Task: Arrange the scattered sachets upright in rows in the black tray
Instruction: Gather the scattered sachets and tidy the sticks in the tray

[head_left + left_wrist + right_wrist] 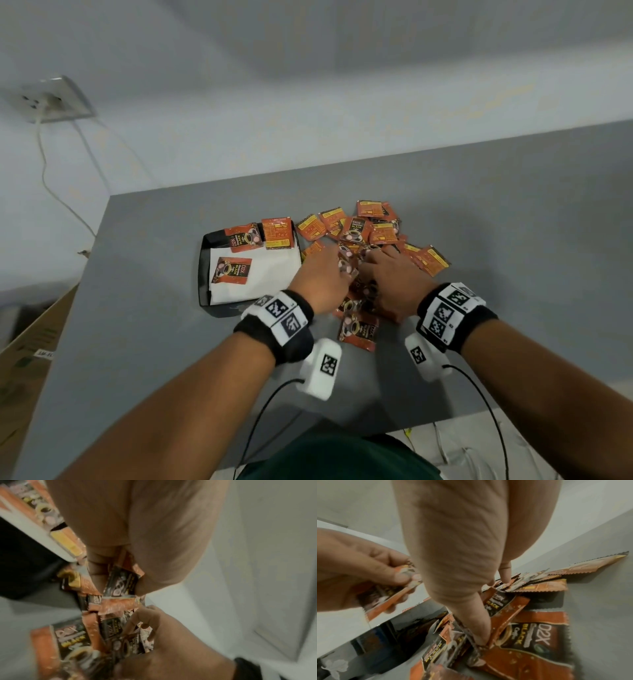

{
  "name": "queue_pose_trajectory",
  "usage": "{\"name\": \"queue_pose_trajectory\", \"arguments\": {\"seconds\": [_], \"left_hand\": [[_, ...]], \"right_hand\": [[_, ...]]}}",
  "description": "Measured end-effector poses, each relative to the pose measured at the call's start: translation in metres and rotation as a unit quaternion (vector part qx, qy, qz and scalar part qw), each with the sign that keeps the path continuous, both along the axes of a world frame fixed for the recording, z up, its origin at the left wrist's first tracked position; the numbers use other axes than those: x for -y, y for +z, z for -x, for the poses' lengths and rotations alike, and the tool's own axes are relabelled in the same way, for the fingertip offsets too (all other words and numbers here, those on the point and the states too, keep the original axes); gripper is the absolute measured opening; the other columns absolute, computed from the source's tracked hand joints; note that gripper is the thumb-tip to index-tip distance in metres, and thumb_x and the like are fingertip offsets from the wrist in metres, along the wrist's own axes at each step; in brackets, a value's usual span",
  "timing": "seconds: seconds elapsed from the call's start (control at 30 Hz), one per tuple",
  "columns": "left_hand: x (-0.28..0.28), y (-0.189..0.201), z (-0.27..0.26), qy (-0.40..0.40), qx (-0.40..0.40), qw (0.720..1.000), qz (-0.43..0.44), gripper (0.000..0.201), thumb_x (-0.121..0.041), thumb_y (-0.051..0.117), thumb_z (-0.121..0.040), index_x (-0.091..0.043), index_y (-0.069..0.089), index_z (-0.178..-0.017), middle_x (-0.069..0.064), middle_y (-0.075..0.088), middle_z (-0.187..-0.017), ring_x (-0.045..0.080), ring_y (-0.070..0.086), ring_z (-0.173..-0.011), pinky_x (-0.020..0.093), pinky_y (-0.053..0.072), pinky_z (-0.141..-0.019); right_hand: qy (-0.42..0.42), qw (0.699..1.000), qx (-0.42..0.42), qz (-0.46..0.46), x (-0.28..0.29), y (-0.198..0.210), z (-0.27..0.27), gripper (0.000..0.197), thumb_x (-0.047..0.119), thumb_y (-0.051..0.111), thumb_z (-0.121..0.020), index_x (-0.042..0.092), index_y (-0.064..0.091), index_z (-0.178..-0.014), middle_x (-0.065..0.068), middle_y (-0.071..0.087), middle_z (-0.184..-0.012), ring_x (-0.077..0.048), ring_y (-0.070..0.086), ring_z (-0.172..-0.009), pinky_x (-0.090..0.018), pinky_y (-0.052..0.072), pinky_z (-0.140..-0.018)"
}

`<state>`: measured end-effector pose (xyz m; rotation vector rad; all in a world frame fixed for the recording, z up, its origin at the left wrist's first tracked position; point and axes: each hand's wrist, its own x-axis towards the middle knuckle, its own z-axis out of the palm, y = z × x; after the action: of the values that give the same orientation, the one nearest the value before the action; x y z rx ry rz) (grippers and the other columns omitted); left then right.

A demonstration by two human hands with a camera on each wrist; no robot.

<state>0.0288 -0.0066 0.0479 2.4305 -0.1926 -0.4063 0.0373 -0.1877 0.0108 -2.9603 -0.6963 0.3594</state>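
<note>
Left hand and right hand meet in the sachet pile just right of the black tray, which holds three sachets; most remain. Left wrist: left fingers clamp one sachet. Right wrist: right thumb digs into the pile, forefinger apart; grip unclear.

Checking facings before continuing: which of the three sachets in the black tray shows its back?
The far-right sachet: orange with yellow print. The sachet beside it and the lone sachet on the white paper show the dark coffee-cup front.

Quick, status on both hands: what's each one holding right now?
Left hand: pinching a sachet.
Right hand: thumb and fingers pinching sachets in the pile.
</note>
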Motion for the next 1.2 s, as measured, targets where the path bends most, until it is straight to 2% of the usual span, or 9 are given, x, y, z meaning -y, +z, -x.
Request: {"name": "queue_pose_trajectory", "arguments": {"seconds": [0.13, 0.2, 0.4, 0.53, 0.7, 0.9, 1.0, 1.1, 1.2], "left_hand": [[0.024, -0.016, -0.025, 0.043, -0.068, 0.997, 0.017, 0.010, -0.011, 0.055, -0.091, -0.003, 0.059, -0.095, 0.009, 0.063, -0.084, 0.021, 0.060, -0.067, 0.030, 0.048, -0.050], [0.033, -0.025, -0.029, 0.036, -0.092, 0.995, -0.020, 0.017, -0.015, 0.055, -0.083, 0.000, 0.061, -0.089, 0.018, 0.066, -0.093, 0.033, 0.066, -0.080, 0.043, 0.058, -0.067], [0.045, -0.044, -0.035, -0.028, -0.060, 0.987, -0.146, 0.058, -0.038, 0.065, -0.089, -0.009, 0.044, -0.135, 0.018, 0.036, -0.148, 0.040, 0.038, -0.135, 0.052, 0.046, -0.104], [0.049, -0.048, -0.036, -0.051, -0.016, 0.986, -0.157, 0.047, -0.025, 0.070, -0.088, -0.007, 0.051, -0.128, 0.016, 0.051, -0.133, 0.034, 0.051, -0.121, 0.045, 0.052, -0.098], [0.041, -0.044, -0.037, 0.009, -0.038, 0.998, -0.042, 0.053, -0.003, 0.069, -0.084, -0.013, 0.039, -0.127, 0.010, 0.066, -0.094, 0.027, 0.068, -0.083, 0.044, 0.062, -0.069], [0.031, -0.040, -0.045, 0.022, -0.066, 0.998, -0.013, 0.059, -0.014, 0.057, -0.094, -0.005, 0.029, -0.146, 0.011, 0.068, -0.086, 0.023, 0.069, -0.070, 0.028, 0.048, -0.048], [0.031, -0.035, -0.052, 0.018, -0.052, 0.996, -0.066, 0.042, -0.023, 0.050, -0.091, -0.002, 0.049, -0.127, 0.010, 0.067, -0.095, 0.026, 0.069, -0.079, 0.035, 0.059, -0.062], [0.036, -0.030, -0.061, 0.027, -0.046, 0.995, -0.081, 0.024, -0.028, 0.049, -0.089, -0.009, 0.059, -0.078, 0.012, 0.066, -0.081, 0.033, 0.070, -0.076, 0.042, 0.062, -0.070], [0.043, -0.021, -0.077, 0.054, -0.043, 0.996, -0.064, 0.033, -0.025, 0.045, -0.097, -0.009, 0.057, -0.070, 0.006, 0.057, -0.071, 0.028, 0.063, -0.072, 0.040, 0.056, -0.072]], "right_hand": [[-0.014, 0.999, 0.017, -0.037, 0.009, 0.008, 0.003, 0.033, 0.010, 0.064, -0.084, 0.022, 0.061, -0.115, -0.001, 0.056, -0.105, -0.019, 0.040, -0.101, -0.032, 0.033, -0.082], [-0.041, 0.995, 0.003, -0.090, 0.022, 0.013, 0.006, 0.018, 0.011, 0.066, -0.083, 0.023, 0.059, -0.093, 0.004, 0.051, -0.092, -0.018, 0.044, -0.093, -0.031, 0.030, -0.073], [-0.270, 0.915, -0.038, -0.297, 0.071, 0.026, -0.010, 0.021, 0.008, 0.065, -0.091, 0.025, 0.062, -0.103, 0.005, 0.068, -0.093, -0.013, 0.065, -0.085, -0.030, 0.052, -0.072], [-0.369, 0.888, -0.050, -0.270, 0.077, 0.008, -0.030, 0.029, -0.004, 0.048, -0.092, 0.011, 0.065, -0.110, -0.006, 0.067, -0.101, -0.022, 0.063, -0.089, -0.034, 0.054, -0.072], [-0.389, 0.888, -0.102, -0.223, 0.049, -0.009, -0.036, 0.022, 0.009, 0.056, -0.089, 0.001, 0.062, -0.068, -0.011, 0.060, -0.063, -0.021, 0.053, -0.056, -0.029, 0.042, -0.051], [-0.319, 0.945, -0.019, -0.071, 0.031, -0.019, -0.037, 0.026, 0.033, 0.069, -0.077, 0.017, 0.064, -0.098, -0.009, 0.069, -0.097, -0.033, 0.065, -0.096, -0.039, 0.053, -0.090], [-0.356, 0.926, -0.024, -0.125, 0.032, -0.025, -0.037, 0.021, 0.024, 0.065, -0.078, 0.019, 0.061, -0.098, -0.007, 0.068, -0.095, -0.032, 0.064, -0.095, -0.043, 0.053, -0.094], [-0.392, 0.889, -0.074, -0.226, 0.036, -0.029, -0.032, 0.020, 0.023, 0.059, -0.084, 0.019, 0.059, -0.103, -0.004, 0.070, -0.090, -0.025, 0.068, -0.081, -0.037, 0.059, -0.070], [-0.409, 0.842, -0.110, -0.335, 0.040, -0.017, -0.031, 0.008, 0.018, 0.060, -0.094, 0.014, 0.068, -0.092, -0.007, 0.072, -0.076, -0.020, 0.067, -0.063, -0.031, 0.052, -0.053]]}}
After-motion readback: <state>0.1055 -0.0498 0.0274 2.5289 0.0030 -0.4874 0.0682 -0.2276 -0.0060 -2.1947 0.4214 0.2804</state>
